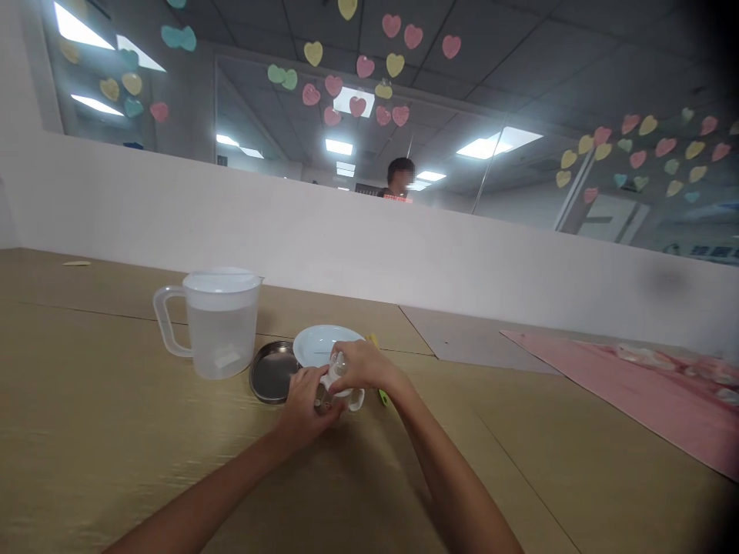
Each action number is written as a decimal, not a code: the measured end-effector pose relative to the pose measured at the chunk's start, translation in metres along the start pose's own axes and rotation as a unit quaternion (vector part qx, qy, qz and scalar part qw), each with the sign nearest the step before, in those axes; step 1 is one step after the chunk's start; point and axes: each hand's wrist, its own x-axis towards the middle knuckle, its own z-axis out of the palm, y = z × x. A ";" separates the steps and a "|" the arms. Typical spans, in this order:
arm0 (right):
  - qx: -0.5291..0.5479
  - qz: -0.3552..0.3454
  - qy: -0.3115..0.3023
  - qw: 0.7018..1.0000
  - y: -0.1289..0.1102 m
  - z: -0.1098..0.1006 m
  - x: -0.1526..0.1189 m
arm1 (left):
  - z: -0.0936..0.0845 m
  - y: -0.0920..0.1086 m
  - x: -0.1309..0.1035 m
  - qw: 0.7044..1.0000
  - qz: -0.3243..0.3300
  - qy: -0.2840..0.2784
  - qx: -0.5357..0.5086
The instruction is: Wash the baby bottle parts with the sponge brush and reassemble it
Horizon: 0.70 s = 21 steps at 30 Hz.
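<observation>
As it seems slippery, the handled vessel [361, 399] is best held low (clasped by curled left fingers [305, 377] and right fingers [346, 350]).

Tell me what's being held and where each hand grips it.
A small handled vessel: the left hand holds its lower left side, the right hand its top.

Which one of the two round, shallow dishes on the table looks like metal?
It is the dark, shiny dish, the one nearer to the pitcher. The other, the pale dish, is bluish white.
</observation>
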 end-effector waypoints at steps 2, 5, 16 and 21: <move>0.008 -0.006 0.005 1.000 0.002 0.002 0.001 | 0.000 0.000 0.000 1.000 -0.002 0.003 -0.002; 0.031 -0.011 0.010 0.999 0.006 0.005 0.002 | 0.000 0.000 0.000 1.000 -0.001 0.004 -0.003; 0.234 -0.027 -0.007 0.972 0.014 -0.012 -0.007 | -0.001 0.000 0.000 1.000 0.013 0.006 0.008; 0.235 -0.030 0.045 0.970 0.016 -0.015 -0.007 | -0.003 0.002 0.001 1.000 0.022 0.005 0.006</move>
